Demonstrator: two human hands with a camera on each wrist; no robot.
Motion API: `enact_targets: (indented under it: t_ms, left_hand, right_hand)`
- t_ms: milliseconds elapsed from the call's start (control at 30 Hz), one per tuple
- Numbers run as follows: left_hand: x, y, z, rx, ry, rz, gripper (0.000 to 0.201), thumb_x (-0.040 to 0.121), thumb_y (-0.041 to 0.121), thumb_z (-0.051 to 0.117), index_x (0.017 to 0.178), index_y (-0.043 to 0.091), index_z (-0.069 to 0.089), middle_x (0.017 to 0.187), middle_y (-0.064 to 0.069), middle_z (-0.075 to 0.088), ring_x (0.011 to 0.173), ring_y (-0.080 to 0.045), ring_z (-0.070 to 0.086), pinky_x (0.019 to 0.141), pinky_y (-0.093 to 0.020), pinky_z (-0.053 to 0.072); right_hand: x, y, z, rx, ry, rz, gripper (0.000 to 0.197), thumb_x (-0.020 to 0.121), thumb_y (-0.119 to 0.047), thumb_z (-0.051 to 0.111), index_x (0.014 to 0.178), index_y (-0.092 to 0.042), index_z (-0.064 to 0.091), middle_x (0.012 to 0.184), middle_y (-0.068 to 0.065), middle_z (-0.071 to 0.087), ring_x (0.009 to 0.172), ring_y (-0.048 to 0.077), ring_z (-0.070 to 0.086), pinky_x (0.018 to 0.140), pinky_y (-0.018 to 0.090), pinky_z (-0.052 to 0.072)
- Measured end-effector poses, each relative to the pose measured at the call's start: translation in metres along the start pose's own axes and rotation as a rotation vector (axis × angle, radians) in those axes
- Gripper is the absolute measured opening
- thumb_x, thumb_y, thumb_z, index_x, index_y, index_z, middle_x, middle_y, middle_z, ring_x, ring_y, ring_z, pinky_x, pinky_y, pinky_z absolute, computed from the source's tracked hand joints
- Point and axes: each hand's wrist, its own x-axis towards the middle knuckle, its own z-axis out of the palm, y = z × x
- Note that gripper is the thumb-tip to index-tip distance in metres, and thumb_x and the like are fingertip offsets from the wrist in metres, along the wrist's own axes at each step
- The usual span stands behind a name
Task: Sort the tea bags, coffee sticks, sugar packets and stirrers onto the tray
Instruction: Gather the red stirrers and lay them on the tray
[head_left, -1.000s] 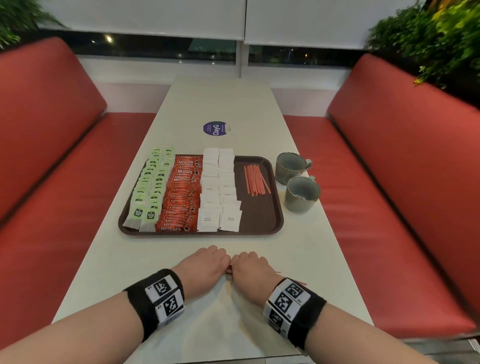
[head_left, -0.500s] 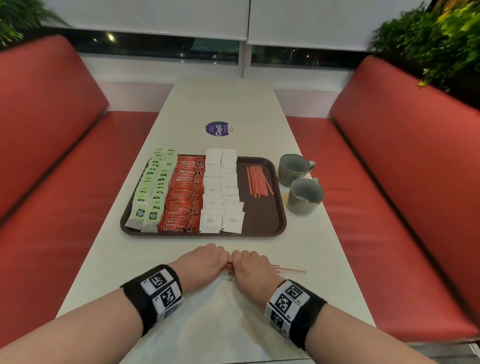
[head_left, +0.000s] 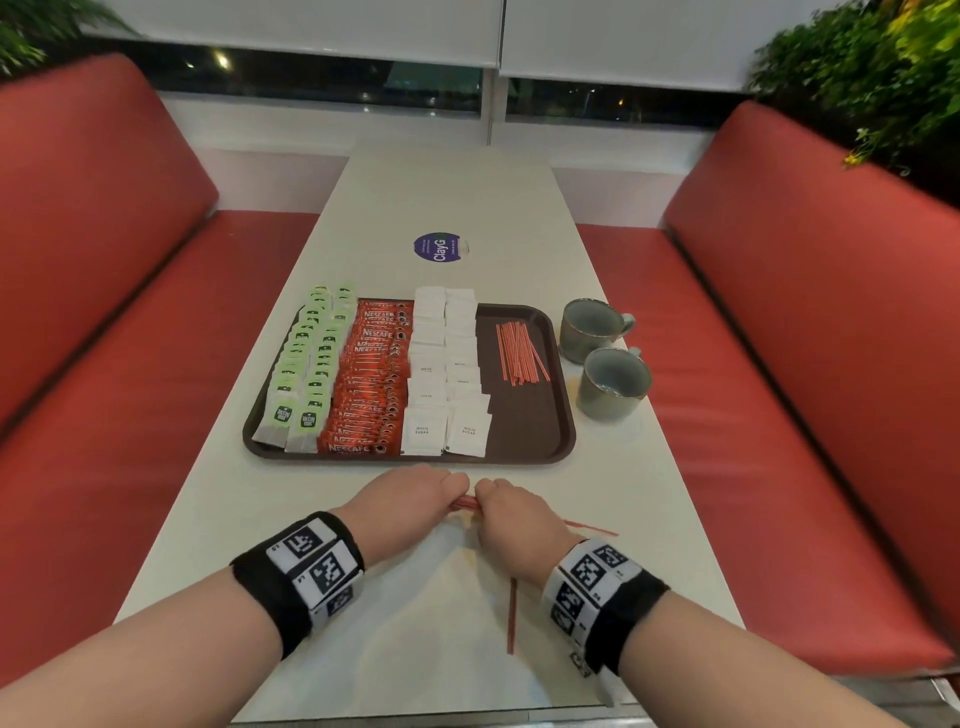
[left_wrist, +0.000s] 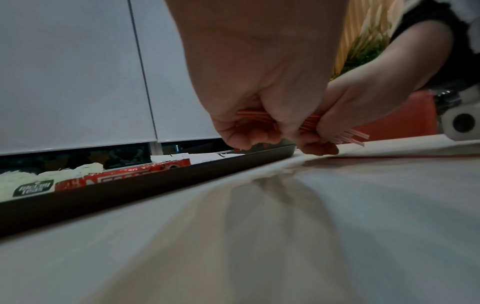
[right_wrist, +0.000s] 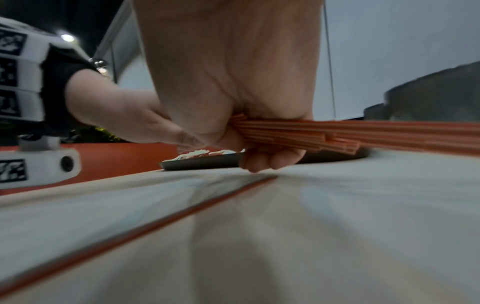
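A bundle of red stirrers (head_left: 466, 504) (left_wrist: 309, 121) (right_wrist: 298, 133) hangs just above the table in front of the brown tray (head_left: 524, 431). My left hand (head_left: 410, 499) (left_wrist: 259, 123) grips its left end and my right hand (head_left: 511, 512) (right_wrist: 249, 142) grips its right part. On the tray lie rows of green tea bags (head_left: 306, 364), red coffee sticks (head_left: 371, 374), white sugar packets (head_left: 447, 374) and a pile of stirrers (head_left: 519, 353). One loose stirrer (head_left: 512, 616) (right_wrist: 145, 222) lies on the table under my right wrist, another loose stirrer (head_left: 592, 528) to its right.
Two grey cups (head_left: 613, 382) stand right of the tray, near the table's right edge. A round purple sticker (head_left: 439, 248) sits on the table beyond the tray. Red benches (head_left: 779, 364) flank the table on both sides.
Both hands have lifted the bundle slightly and shifted toward the tray. A loose stirrer now shows on the table under my right wrist.
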Motion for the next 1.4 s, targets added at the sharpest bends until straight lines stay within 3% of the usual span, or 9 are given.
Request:
enact_targets:
  t_ms: [167,267,500,667,800,1100,1167,1267,1400]
  left_hand:
    - [-0.012,-0.002,0.001,-0.147,0.445,-0.172,0.058,0.073,0.04,0.076,0.12,0.02,0.047,0.11,-0.004,0.061,0.096,-0.028,0.057,0.082,-0.041,0.048]
    - [-0.019,-0.001,0.006,-0.218,0.417,-0.145,0.045,0.081,0.035,0.07,0.119,0.02,0.051,0.112,-0.002,0.057,0.101,-0.026,0.051,0.089,-0.041,0.044]
    - [-0.026,-0.015,0.014,-0.332,0.376,-0.191,0.034,0.089,0.018,0.061,0.122,0.013,0.056,0.119,-0.001,0.055,0.11,-0.02,0.046,0.096,-0.031,0.037]
    - [-0.037,-0.021,0.02,-0.359,0.331,-0.228,0.031,0.091,0.021,0.058,0.122,0.016,0.054,0.121,0.003,0.053,0.111,-0.015,0.044,0.094,-0.022,0.035]
    - [-0.042,-0.021,0.019,-0.395,0.335,-0.258,0.031,0.091,0.021,0.058,0.121,0.016,0.055,0.121,0.004,0.052,0.111,-0.013,0.044,0.092,-0.019,0.034]
    - [-0.051,-0.029,0.021,-0.435,0.309,-0.323,0.029,0.091,0.021,0.06,0.119,0.016,0.056,0.117,0.005,0.053,0.11,-0.013,0.046,0.091,-0.021,0.036]
    - [-0.049,-0.027,0.019,-0.5,0.315,-0.338,0.023,0.091,0.022,0.059,0.114,0.019,0.057,0.11,0.009,0.052,0.103,-0.009,0.047,0.088,-0.02,0.039]
    - [-0.038,-0.021,0.005,-0.706,0.313,-0.398,0.004,0.093,0.024,0.056,0.097,0.024,0.058,0.097,0.01,0.059,0.09,-0.007,0.054,0.074,-0.013,0.041]
    - [-0.007,-0.004,-0.025,-1.393,0.075,-0.551,0.032,0.099,0.035,0.044,0.099,0.01,0.065,0.095,-0.005,0.066,0.087,-0.016,0.062,0.087,-0.035,0.051]
  right_hand:
    - [-0.002,0.026,-0.033,0.061,0.086,0.017,0.005,0.092,-0.014,0.04,0.09,-0.018,0.038,0.082,0.005,0.053,0.073,0.028,0.051,0.063,0.033,0.035]
    - [-0.011,0.038,-0.047,-0.04,0.064,-0.052,0.006,0.093,-0.017,0.042,0.098,-0.017,0.042,0.079,0.005,0.055,0.072,0.028,0.053,0.06,0.034,0.038]
    - [-0.038,0.029,-0.026,-0.459,-0.327,-0.431,0.02,0.096,-0.02,0.044,0.116,-0.023,0.051,0.083,0.007,0.061,0.073,0.031,0.057,0.068,0.037,0.048]
    - [-0.029,0.02,-0.025,-0.541,-0.364,-0.453,0.022,0.096,-0.014,0.042,0.116,-0.016,0.05,0.081,0.011,0.057,0.067,0.028,0.047,0.062,0.035,0.041]
    - [-0.026,0.018,-0.024,-0.581,-0.439,-0.423,0.017,0.096,-0.013,0.041,0.112,-0.008,0.045,0.079,0.01,0.054,0.067,0.031,0.051,0.063,0.039,0.048]
    - [-0.022,0.014,-0.018,-0.558,-0.4,-0.43,0.027,0.094,-0.032,0.046,0.107,-0.009,0.05,0.091,0.015,0.064,0.074,0.034,0.056,0.064,0.036,0.042]
    - [-0.02,0.014,-0.025,-0.409,-0.345,-0.381,0.022,0.09,-0.032,0.046,0.101,-0.013,0.049,0.088,0.013,0.063,0.071,0.031,0.054,0.064,0.036,0.043]
    - [-0.018,0.01,-0.052,0.244,-0.089,-0.217,0.009,0.081,-0.026,0.05,0.079,-0.022,0.043,0.069,0.0,0.056,0.06,0.016,0.05,0.058,0.034,0.042]
    - [-0.009,-0.009,-0.089,0.786,0.267,-0.179,0.024,0.084,-0.006,0.05,0.088,-0.03,0.052,0.061,-0.007,0.052,0.055,0.011,0.045,0.054,0.034,0.04]
